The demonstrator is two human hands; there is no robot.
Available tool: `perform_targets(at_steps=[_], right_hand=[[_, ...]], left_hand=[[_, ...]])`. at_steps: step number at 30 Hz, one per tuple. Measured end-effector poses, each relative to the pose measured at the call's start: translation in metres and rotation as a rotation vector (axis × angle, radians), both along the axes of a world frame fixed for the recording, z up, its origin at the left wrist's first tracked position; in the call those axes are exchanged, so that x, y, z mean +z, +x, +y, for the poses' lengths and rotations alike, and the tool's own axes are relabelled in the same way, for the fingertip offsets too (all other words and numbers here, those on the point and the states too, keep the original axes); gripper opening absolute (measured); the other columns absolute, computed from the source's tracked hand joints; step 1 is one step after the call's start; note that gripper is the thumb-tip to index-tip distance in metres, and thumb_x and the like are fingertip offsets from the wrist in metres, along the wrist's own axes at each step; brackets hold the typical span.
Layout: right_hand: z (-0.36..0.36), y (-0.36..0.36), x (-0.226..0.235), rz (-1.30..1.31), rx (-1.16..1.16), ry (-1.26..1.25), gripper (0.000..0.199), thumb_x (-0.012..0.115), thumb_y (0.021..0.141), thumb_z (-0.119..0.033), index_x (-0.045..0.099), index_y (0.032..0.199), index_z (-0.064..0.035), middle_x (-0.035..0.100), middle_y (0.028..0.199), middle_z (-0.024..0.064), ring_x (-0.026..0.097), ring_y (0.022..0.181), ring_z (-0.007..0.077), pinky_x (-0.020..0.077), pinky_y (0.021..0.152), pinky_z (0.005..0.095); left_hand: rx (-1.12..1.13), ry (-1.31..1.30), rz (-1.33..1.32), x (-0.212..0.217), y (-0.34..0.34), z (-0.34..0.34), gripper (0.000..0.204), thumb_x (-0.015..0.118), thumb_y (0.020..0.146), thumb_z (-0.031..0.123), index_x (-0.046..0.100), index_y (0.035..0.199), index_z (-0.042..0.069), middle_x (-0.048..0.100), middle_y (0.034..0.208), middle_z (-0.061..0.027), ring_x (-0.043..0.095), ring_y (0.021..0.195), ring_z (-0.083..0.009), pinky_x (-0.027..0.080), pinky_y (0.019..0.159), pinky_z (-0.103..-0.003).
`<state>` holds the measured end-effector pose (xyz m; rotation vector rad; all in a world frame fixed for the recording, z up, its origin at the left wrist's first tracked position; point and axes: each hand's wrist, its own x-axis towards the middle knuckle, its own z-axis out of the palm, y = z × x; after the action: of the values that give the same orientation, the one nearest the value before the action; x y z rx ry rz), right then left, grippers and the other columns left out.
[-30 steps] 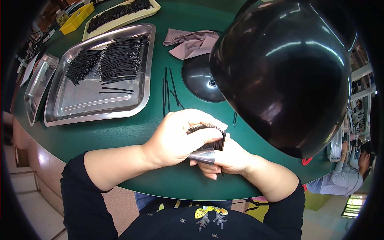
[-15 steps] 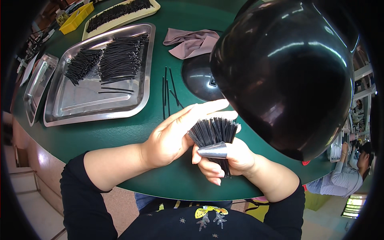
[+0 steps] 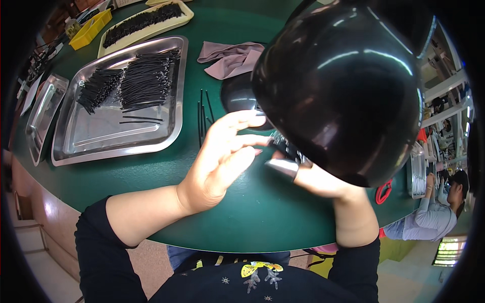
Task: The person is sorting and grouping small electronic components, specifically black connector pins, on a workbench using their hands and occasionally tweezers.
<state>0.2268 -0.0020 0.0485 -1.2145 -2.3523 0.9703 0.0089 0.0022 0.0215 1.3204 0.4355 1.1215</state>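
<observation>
- Green bench (image 3: 151, 177) curving round in front of me, workshop shelving and another person seated off at the far right edge.
- Big glossy black dome (image 3: 343, 91) looms right over my right side, hiding much of what's beneath it.
- Steel tray (image 3: 101, 141) to my left, carrying two heaps of thin black sticks (image 3: 146, 81), plenty in there, with a couple lying loose on the tray floor.
- Second, smaller steel tray (image 3: 43, 111) at the far left, and a cream tray (image 3: 146, 20) of more black pieces at the back.
- Crumpled mauve cloth (image 3: 232, 58) just behind the dome's dark base.
- A few loose sticks (image 3: 203, 113) lying on the bench between tray and hands.
- Left hand (image 3: 222, 156), grip spread wide, fingers fanned, holding nothing, hovering just beside the bundle.
- Right hand (image 3: 318, 179), grip pinching a small bundle of black sticks (image 3: 285, 149) with a grey band round my finger; the dome half covers it.
- One bundle gathered, I'd say; the heaps suggest lots left.
</observation>
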Motion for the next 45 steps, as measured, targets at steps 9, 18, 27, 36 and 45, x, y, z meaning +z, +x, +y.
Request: perform_targets(at_steps=[9, 18, 27, 36, 45], right_hand=[[0.06, 0.067, 0.046, -0.162, -0.366, -0.001, 0.04, 0.061, 0.069, -0.027, 0.056, 0.101, -0.005, 0.054, 0.105, 0.0166, 0.051, 0.098, 0.0267, 0.04, 0.082, 0.0335], [0.046, 0.061, 0.008, -0.188, -0.476, 0.471, 0.018, 0.057, 0.068, -0.008, 0.056, 0.084, -0.0015, 0.054, 0.077, 0.0145, 0.053, 0.079, 0.0294, 0.0428, 0.072, 0.0346], [0.08, 0.086, -0.032, -0.041, -0.457, -0.013, 0.031, 0.043, 0.082, -0.027, 0.052, 0.108, -0.0125, 0.049, 0.102, 0.0139, 0.044, 0.104, 0.0278, 0.0361, 0.088, 0.0349], [0.141, 0.097, -0.013, -0.475, -0.55, 0.282, 0.029, 0.043, 0.076, -0.012, 0.054, 0.103, -0.0105, 0.05, 0.101, 0.013, 0.045, 0.103, 0.0285, 0.0368, 0.086, 0.0358], [0.066, 0.041, 0.021, 0.349, -0.367, 0.192, 0.034, 0.045, 0.084, -0.014, 0.045, 0.116, -0.0035, 0.054, 0.106, 0.0075, 0.049, 0.096, 0.0139, 0.039, 0.083, 0.0262]], left_hand=[[-0.107, 0.177, 0.18, -0.011, 0.009, -0.004, 0.058, 0.061, 0.067, 0.004, 0.031, 0.117, 0.002, 0.041, 0.114, -0.0124, 0.05, 0.099, -0.0206, 0.04, 0.08, -0.031], [-0.027, 0.268, 0.328, -0.025, 0.002, 0.0, 0.047, 0.063, 0.066, 0.001, 0.035, 0.104, -0.003, 0.048, 0.093, -0.0144, 0.053, 0.085, -0.0193, 0.043, 0.074, -0.03], [0.049, 0.17, 0.279, -0.016, 0.013, -0.005, 0.029, 0.062, 0.068, 0.001, 0.049, 0.094, -0.003, 0.052, 0.091, -0.0095, 0.052, 0.079, -0.0161, 0.042, 0.073, -0.028], [-0.002, 0.179, 0.302, -0.011, 0.011, -0.014, 0.045, 0.054, 0.073, 0.0, 0.039, 0.116, -0.004, 0.051, 0.105, -0.0146, 0.053, 0.09, -0.0186, 0.043, 0.071, -0.025], [0.065, 0.718, 0.484, 0.032, -0.023, -0.006, 0.013, 0.064, 0.07, 0.019, 0.061, 0.068, 0.007, 0.058, 0.066, -0.0035, 0.054, 0.063, -0.0215, 0.044, 0.062, -0.032]])
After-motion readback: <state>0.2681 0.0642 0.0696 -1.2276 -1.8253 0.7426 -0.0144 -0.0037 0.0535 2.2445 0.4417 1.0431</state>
